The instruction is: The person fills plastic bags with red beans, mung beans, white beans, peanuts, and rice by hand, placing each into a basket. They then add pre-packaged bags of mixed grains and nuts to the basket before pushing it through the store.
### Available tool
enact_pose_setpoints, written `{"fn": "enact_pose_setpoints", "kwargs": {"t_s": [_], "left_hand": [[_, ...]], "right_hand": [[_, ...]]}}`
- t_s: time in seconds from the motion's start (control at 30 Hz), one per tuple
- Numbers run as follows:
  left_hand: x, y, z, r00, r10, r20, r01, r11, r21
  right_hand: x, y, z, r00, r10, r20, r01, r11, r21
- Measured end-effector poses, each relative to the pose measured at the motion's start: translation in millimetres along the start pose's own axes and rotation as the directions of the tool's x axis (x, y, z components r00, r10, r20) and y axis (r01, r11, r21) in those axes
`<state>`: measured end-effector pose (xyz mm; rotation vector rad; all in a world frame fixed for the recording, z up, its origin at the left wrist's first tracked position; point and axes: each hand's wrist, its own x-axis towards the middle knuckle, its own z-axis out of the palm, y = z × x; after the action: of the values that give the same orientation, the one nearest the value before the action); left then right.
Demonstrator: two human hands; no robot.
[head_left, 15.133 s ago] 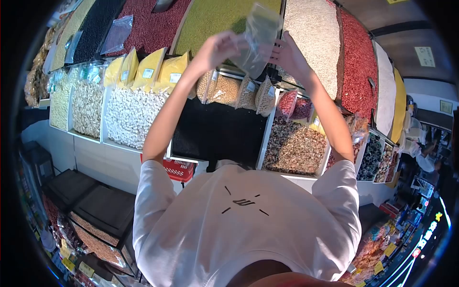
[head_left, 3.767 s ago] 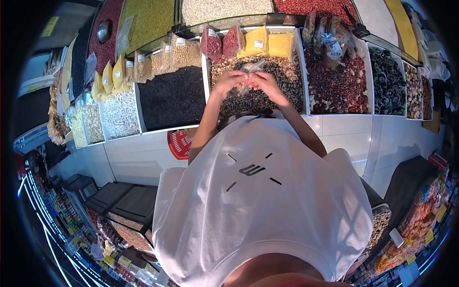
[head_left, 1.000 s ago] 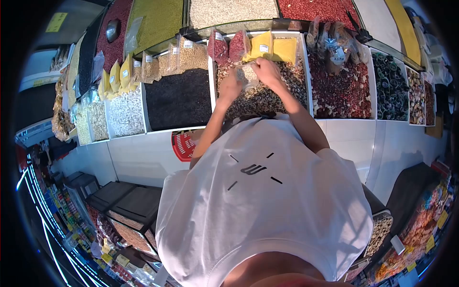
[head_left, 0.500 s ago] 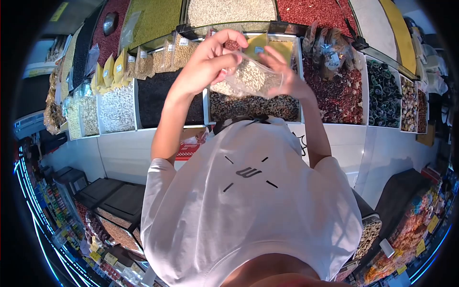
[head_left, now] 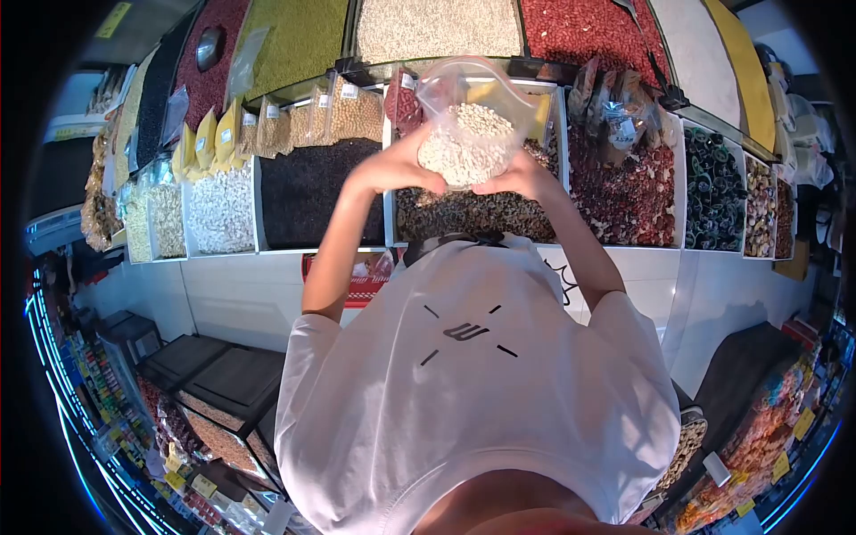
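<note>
A clear plastic zip bag [head_left: 473, 147] of pale grains or beans is held up over a bin of dark mixed dried goods [head_left: 477, 212]. My left hand [head_left: 399, 167] grips its left side, thumb across the front near the bottom. On the right side my right hand [head_left: 526, 176] does the same, with its thumb toward the bottom too. Both hands' other fingers are mostly hidden behind the bag. The bag's upper part stands loose and see-through above the contents. Just behind it lean a packet of red beans [head_left: 404, 100] and a yellow packet.
Bins of black grains [head_left: 316, 192], white pieces [head_left: 220, 207] and dark red dried pieces [head_left: 624, 187] flank the bag. Bagged beans [head_left: 355, 109] line the ledge behind. Farther back are red peanuts or beans [head_left: 588, 31]. A red basket [head_left: 352, 292] sits below the counter.
The bag has gone from tilted sideways to upright, its loose top now upward. My left hand has dropped from above the bag to its side; my right hand now grips the opposite side.
</note>
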<state>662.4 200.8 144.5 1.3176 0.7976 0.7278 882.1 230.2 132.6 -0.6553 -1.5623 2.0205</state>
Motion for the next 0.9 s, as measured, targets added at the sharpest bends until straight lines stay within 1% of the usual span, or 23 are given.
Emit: {"fn": "enact_pose_setpoints", "kwargs": {"t_s": [0.03, 0.07, 0.1, 0.13, 0.17, 0.2, 0.23, 0.3, 0.33, 0.37, 0.43, 0.47, 0.5, 0.57, 0.6, 0.63, 0.7, 0.73, 0.8, 0.83, 0.9], "left_hand": [[2, -13, 6, 0.998, 0.012, -0.057, -0.021, 0.987, -0.159], [4, -19, 8, 0.995, 0.02, -0.101, -0.039, 0.98, -0.194], [8, -24, 9, 0.989, 0.026, -0.145, -0.059, 0.972, -0.227], [13, -31, 8, 0.989, 0.029, -0.145, -0.062, 0.972, -0.227], [19, -37, 7, 0.975, 0.001, -0.223, -0.06, 0.964, -0.257], [26, -43, 6, 0.954, -0.028, -0.3, -0.062, 0.956, -0.287], [33, -50, 3, 0.953, -0.023, -0.304, -0.068, 0.956, -0.286], [50, -61, -6, 0.925, 0.001, -0.381, -0.12, 0.95, -0.288], [57, -65, -13, 0.919, 0.003, -0.394, -0.111, 0.962, -0.25], [64, -60, -20, 0.918, 0.008, -0.396, -0.115, 0.962, -0.247], [80, -49, -36, 0.901, -0.16, -0.404, 0.015, 0.94, -0.339], [92, -58, -48, 0.892, -0.068, -0.447, -0.05, 0.968, -0.247], [102, -50, -56, 0.868, -0.176, -0.464, 0.023, 0.948, -0.316], [127, -46, -78, 0.829, -0.142, -0.541, -0.013, 0.962, -0.272], [137, -35, -88, 0.828, -0.205, -0.522, 0.033, 0.947, -0.319], [146, -25, -96, 0.81, -0.276, -0.518, 0.072, 0.922, -0.38], [176, -42, -127, 0.744, -0.322, -0.585, 0.118, 0.926, -0.359], [185, -47, -137, 0.745, -0.323, -0.584, 0.118, 0.925, -0.36], [196, -30, -145, 0.764, -0.418, -0.491, 0.198, 0.877, -0.438], [200, -26, -149, 0.764, -0.421, -0.488, 0.2, 0.875, -0.441], [206, -21, -156, 0.814, -0.394, -0.427, 0.173, 0.866, -0.469]], "right_hand": [[4, 3, -5, 0.998, 0.053, 0.017, -0.054, 0.992, 0.115], [9, 5, -12, 0.986, 0.15, 0.078, -0.16, 0.977, 0.143], [13, 8, -18, 0.986, 0.151, 0.078, -0.16, 0.977, 0.141], [17, 10, -23, 0.983, 0.176, 0.05, -0.181, 0.976, 0.119], [23, 11, -27, 0.979, 0.201, 0.024, -0.203, 0.974, 0.097], [31, 21, -34, 0.989, 0.149, 0.016, -0.15, 0.986, 0.072], [39, 29, -43, 0.989, 0.149, 0.019, -0.15, 0.987, 0.066], [55, 40, -63, 0.966, 0.253, 0.052, -0.257, 0.96, 0.111], [64, 47, -68, 0.993, 0.117, 0.014, -0.117, 0.987, 0.106], [73, 41, -72, 0.993, 0.114, 0.016, -0.115, 0.988, 0.102], [92, 27, -84, 0.959, 0.284, -0.025, -0.28, 0.955, 0.096], [107, 37, -99, 0.979, 0.203, 0.012, -0.203, 0.977, 0.063], [122, 37, -111, 0.979, 0.202, 0.015, -0.202, 0.977, 0.061], [151, 37, -131, 0.958, 0.285, -0.01, -0.282, 0.951, 0.131], [164, 25, -136, 0.939, 0.344, -0.002, -0.341, 0.932, 0.119], [175, 16, -139, 0.923, 0.384, 0.025, -0.379, 0.896, 0.23], [187, -10, -136, 0.926, 0.369, -0.084, -0.35, 0.92, 0.177], [199, -6, -139, 0.925, 0.37, -0.085, -0.351, 0.919, 0.178], [223, 0, -148, 0.904, 0.294, -0.311, -0.302, 0.953, 0.025], [226, -1, -152, 0.902, 0.298, -0.313, -0.305, 0.952, 0.027], [227, -19, -152, 0.888, 0.381, -0.256, -0.377, 0.924, 0.067]]}}
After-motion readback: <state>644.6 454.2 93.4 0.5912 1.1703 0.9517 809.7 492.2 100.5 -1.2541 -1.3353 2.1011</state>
